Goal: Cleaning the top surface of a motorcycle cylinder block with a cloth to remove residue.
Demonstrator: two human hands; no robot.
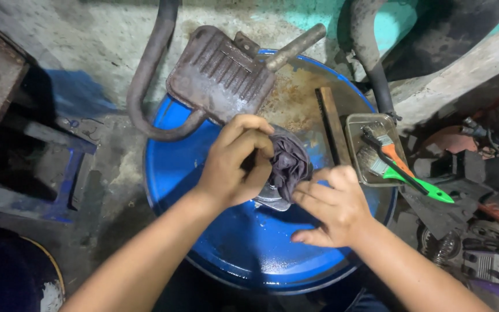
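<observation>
A blue drum top (203, 167) stands on grimy concrete floor (111, 52), one rusty muffler (220, 72) at twelve o'clock. Two brushes (391, 159) lie in one tray (356, 124) at three o'clock. The left hand (235, 162) is clenched on a grey rag (289, 164), the right hand (333, 205) pinching perhaps a metal part (270, 196).

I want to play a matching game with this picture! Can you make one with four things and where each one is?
Things:
1. cloth
2. brushes
3. rusty exhaust
4. metal bar

Places:
A. in the small metal tray
B. lying flat on the drum between the cloth and the tray
C. bunched up under the left hand, touched by the right hand
D. at the far side of the drum top, its pipe curling over the edge

Pairs: 1-C, 2-A, 3-D, 4-B
</observation>
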